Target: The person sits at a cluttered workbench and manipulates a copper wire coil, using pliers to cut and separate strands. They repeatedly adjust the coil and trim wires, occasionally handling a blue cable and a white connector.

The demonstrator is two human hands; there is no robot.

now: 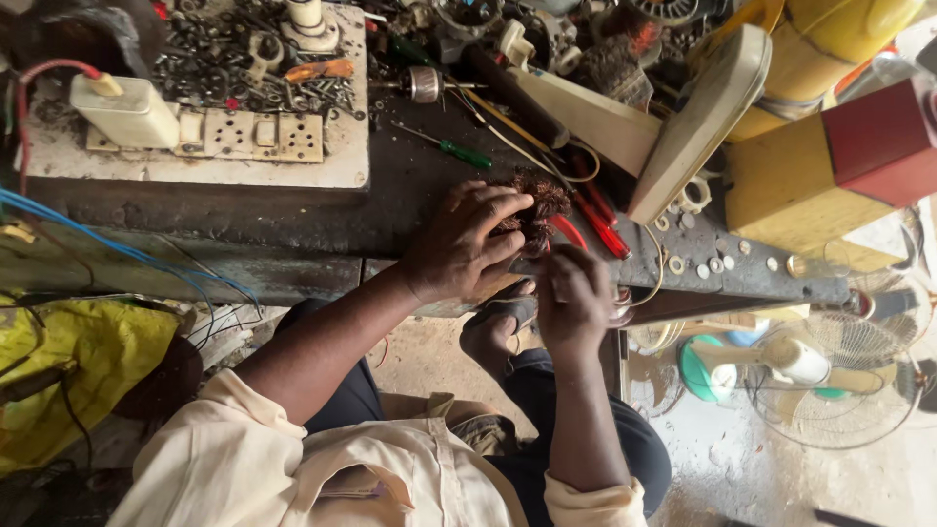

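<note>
Copper coil largely hidden behind both hands, fan edge-cropped.

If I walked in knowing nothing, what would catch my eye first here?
Probably the two hands at the bench edge: the left hand cups a tangled brown wire bundle while the right hand works just below it. Next, the white switch and socket board at upper left, and the table fan on the floor at lower right.

Dull coppery wire coil (frayed) on rough, grimy workbench.
</note>
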